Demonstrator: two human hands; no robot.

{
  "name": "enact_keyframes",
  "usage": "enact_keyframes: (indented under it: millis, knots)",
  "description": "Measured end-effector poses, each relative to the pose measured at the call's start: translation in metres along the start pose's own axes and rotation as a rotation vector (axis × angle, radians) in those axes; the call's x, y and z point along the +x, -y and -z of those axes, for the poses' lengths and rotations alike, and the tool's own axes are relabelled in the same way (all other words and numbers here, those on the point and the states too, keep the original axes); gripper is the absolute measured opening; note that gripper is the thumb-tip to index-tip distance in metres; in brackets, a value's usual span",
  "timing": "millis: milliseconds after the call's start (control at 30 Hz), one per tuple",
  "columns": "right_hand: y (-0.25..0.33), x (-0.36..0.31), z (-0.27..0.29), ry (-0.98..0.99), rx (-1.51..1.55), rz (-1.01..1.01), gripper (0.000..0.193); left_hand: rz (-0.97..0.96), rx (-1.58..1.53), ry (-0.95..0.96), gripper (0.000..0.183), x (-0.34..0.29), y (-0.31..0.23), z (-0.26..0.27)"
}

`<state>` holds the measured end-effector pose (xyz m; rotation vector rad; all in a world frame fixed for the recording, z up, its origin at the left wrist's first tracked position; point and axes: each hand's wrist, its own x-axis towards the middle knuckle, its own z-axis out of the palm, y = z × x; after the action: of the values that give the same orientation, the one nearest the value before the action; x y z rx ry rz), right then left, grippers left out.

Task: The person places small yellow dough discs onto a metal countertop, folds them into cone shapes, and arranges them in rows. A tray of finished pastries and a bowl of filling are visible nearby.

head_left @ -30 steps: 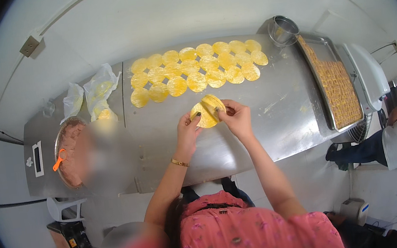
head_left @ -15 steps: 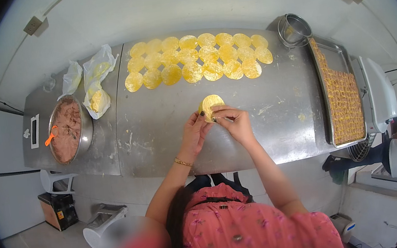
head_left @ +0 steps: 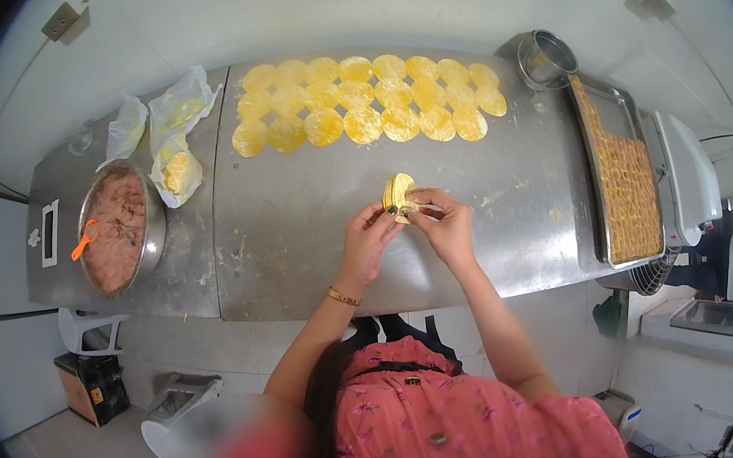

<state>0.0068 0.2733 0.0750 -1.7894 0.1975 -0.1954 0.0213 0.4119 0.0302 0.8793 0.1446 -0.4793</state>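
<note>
Worktop [head_left: 294,238], stainless steel, as I read it from the head view, left to right.

1. Left end: round metal bowl [head_left: 152,220] of brown filling [head_left: 115,228], an orange scoop [head_left: 84,239] lying in it at the bowl's left side.
2. Back left, near the rear edge: clear plastic bags [head_left: 176,129], crumpled, one showing yellow rounds inside.
3. Along the back edge, centre: yellow dough rounds [head_left: 360,102], laid flat in overlapping rows.
4. Centre, toward the front edge: left hand [head_left: 368,242], gold bangle [head_left: 344,297] at the wrist, fingers closed together on the left side of a folded yellow round [head_left: 398,192].
5. Same spot: right hand [head_left: 444,224], fingertips pinched on the right side of that round. The round is held between both hands, folded and standing on edge just above the steel; I cannot tell whether it touches the surface.
6. Back right corner: small metal pot [head_left: 547,56].
7. Right end: long metal tray [head_left: 612,107], filled with rows of golden pieces [head_left: 627,188].
</note>
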Motion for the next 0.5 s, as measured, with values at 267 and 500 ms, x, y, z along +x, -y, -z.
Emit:
enact_keyframes:
  millis: [267, 500]
  knots:
    - [0.000, -0.011, -0.001, -0.112, -0.322, 0.287, 0.015, 0.017, -0.105, -0.004, 0.019, -0.006, 0.007, -0.002]
    - [-0.016, -0.014, 0.017, -0.142, -0.009, 0.118, 0.015, 0.048, -0.018, 0.019, 0.019, -0.004, 0.011, -0.023]
